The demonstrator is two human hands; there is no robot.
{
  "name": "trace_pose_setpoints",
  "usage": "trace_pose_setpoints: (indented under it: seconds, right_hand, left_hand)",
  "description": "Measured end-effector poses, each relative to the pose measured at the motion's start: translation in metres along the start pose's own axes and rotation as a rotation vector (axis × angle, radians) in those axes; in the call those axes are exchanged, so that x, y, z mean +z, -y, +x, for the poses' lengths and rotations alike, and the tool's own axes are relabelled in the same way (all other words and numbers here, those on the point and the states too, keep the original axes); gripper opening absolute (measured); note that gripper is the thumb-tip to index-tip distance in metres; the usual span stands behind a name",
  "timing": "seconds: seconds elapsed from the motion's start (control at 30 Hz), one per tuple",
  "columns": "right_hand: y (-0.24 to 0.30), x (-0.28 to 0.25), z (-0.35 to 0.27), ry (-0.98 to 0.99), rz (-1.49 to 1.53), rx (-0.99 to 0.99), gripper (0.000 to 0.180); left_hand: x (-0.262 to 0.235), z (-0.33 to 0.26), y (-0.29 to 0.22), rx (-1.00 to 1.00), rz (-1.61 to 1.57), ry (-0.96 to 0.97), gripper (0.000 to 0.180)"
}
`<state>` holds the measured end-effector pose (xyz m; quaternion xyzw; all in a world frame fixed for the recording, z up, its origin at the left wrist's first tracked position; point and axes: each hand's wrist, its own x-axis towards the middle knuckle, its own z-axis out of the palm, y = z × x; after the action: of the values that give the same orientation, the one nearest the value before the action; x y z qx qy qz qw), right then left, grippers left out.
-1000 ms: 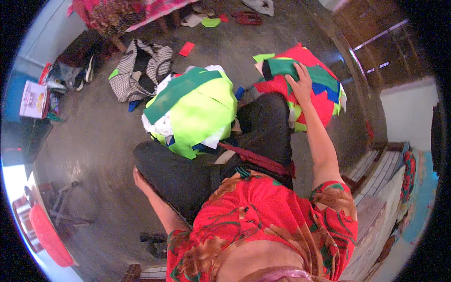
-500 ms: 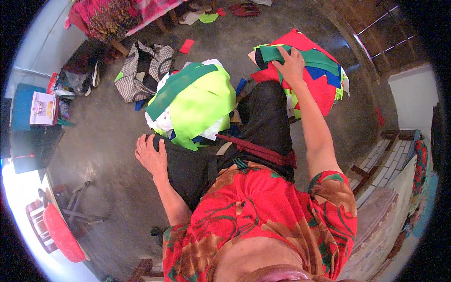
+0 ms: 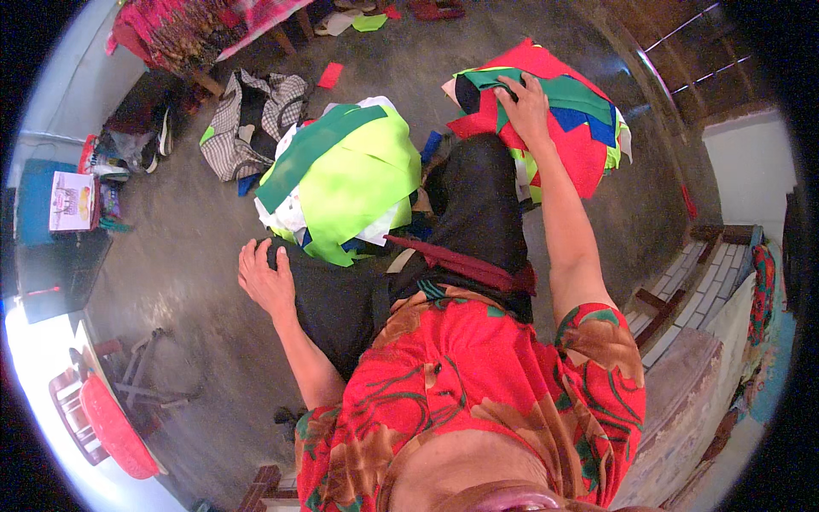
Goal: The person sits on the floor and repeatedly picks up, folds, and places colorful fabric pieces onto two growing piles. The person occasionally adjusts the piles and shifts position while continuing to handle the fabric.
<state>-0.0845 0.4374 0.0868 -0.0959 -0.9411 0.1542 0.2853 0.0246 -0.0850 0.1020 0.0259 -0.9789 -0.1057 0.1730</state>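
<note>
Right hand (image 3: 526,109) is laid on a dark green strip (image 3: 573,100) on top of the right-hand pile of cloth pieces (image 3: 589,162), just beyond the right knee; fingers are bent over the strip's far edge, but whether it is pinched or only pressed cannot be told. Left hand (image 3: 268,277) is rested on the left knee, fingers loosely spread, nothing held. Second pile, lime cloth (image 3: 363,183) with another green strip (image 3: 311,154) across it, is set in front of the lap, untouched. For good handling, the top strip should probably be taken by one edge between thumb and fingers and peeled up slowly, so that the red and blue pieces underneath are not dragged along; the pile could be steadied by the free left hand if slipping is seen. Writing: some print and a picture are carried by a pale box (image 3: 72,201) at far left, not copied here; packets (image 3: 109,171) beside it are coloured, too small to be read. On the cloth, no lettering can be made out.
</note>
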Motion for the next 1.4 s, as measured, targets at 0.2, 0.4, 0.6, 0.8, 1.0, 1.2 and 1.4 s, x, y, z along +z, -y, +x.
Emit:
trace_pose_setpoints:
  seconds: [0.2, 0.4, 0.6, 0.8, 1.0, 1.2, 1.4]
  right_hand:
    - [0.023, -0.009, 0.0, 0.032, -0.085, 0.052, 0.036]
    - [0.033, -0.008, 0.004, -0.001, -0.219, 0.126, 0.037]
    - [0.016, 0.006, 0.005, -0.086, -0.047, 0.136, 0.031]
    - [0.017, 0.006, 0.007, -0.085, -0.008, 0.196, 0.031]
    - [0.012, 0.008, 0.007, -0.116, 0.036, 0.214, 0.03]
    - [0.014, 0.009, 0.006, -0.13, 0.014, 0.236, 0.028]
    - [0.016, 0.005, 0.006, -0.126, 0.089, 0.274, 0.026]
  left_hand:
    - [-0.003, 0.0, 0.001, -0.01, 0.006, 0.011, 0.029]
    - [-0.002, 0.001, 0.002, -0.017, -0.001, 0.018, 0.029]
    - [0.001, 0.001, 0.003, -0.007, -0.008, 0.004, 0.028]
    - [-0.001, 0.001, 0.001, -0.021, -0.014, 0.009, 0.028]
    - [-0.002, 0.002, 0.001, -0.006, -0.012, 0.003, 0.028]
    - [-0.002, 0.001, -0.001, -0.003, 0.005, 0.0, 0.029]
    - [0.0, 0.0, 0.001, 0.003, 0.014, -0.002, 0.03]
